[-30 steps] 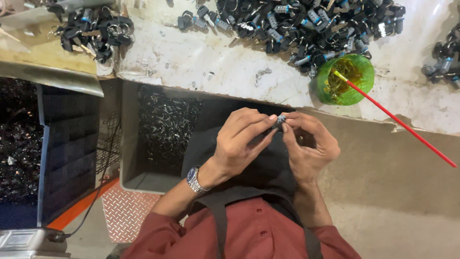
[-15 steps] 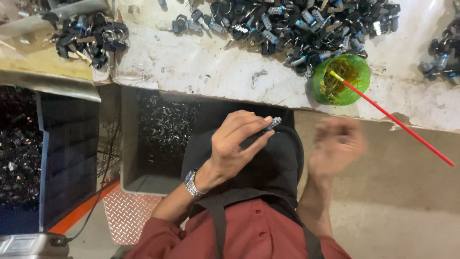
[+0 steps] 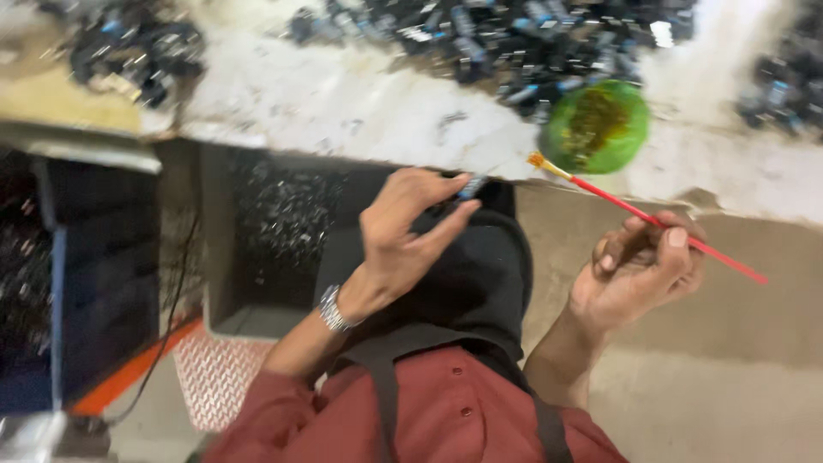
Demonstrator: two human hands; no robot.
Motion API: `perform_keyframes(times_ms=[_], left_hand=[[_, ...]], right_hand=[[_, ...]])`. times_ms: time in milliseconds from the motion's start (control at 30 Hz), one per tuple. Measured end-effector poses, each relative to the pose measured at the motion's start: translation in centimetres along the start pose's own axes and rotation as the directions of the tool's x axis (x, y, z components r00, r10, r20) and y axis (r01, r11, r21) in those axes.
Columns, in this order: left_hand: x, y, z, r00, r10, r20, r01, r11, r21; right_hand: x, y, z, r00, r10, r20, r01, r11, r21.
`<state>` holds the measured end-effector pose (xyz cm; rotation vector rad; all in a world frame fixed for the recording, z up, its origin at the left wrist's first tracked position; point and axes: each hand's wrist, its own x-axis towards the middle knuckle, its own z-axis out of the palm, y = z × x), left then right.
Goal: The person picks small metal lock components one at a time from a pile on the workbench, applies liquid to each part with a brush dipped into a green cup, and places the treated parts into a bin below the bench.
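My left hand (image 3: 410,236) holds a small dark metal part (image 3: 470,187) at its fingertips, in front of my chest; a watch (image 3: 331,308) sits on that wrist. To the right, my right hand (image 3: 639,273) grips a thin red-handled brush (image 3: 651,219), bristles pointing up-left toward the left hand. A small green bowl (image 3: 596,127) with brownish liquid stands on the white worktop (image 3: 360,111), just above the brush tip.
Piles of small dark metal parts (image 3: 514,43) lie along the worktop's far side, another heap (image 3: 137,47) at far left. A grey bin (image 3: 274,231) with dark parts sits below the worktop edge, a blue crate (image 3: 51,283) at left.
My right hand left the part, reached to the right and now holds the red brush, lifted out of the green bowl. My left hand keeps the part. The view shifted slightly.
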<state>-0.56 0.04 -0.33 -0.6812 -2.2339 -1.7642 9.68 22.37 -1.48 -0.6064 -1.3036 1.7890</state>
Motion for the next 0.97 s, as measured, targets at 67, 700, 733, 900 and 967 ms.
perform_keyframes(times_ms=[67,700,733,900,967], left_hand=[[-0.1,-0.2,0.1,1.0,0.01,-0.006,-0.01,1.0,-0.003],[-1.1,-0.6,-1.4,0.999,0.005,-0.043,-0.003,0.999,0.054],[-1.4,-0.7,-2.1,0.999,0.0,-0.047,0.004,0.996,0.087],[-2.9,-0.6,-4.4,0.958,-0.124,-0.259,0.226,0.881,0.415],[-3.5,-1.3,-4.6,0.973,-0.107,-0.203,0.192,0.862,0.47]], right_hand=[[-1.0,0.6,0.2,0.993,0.115,0.027,-0.116,0.992,0.047],[0.0,1.0,-1.9,0.995,-0.095,-0.025,0.094,0.995,-0.035],[0.5,1.3,-1.7,0.99,-0.141,-0.024,0.138,0.986,-0.091],[2.1,2.3,-1.2,0.986,-0.137,0.097,0.162,0.925,-0.343],[2.3,3.1,-1.0,0.989,-0.096,0.111,0.127,0.936,-0.327]])
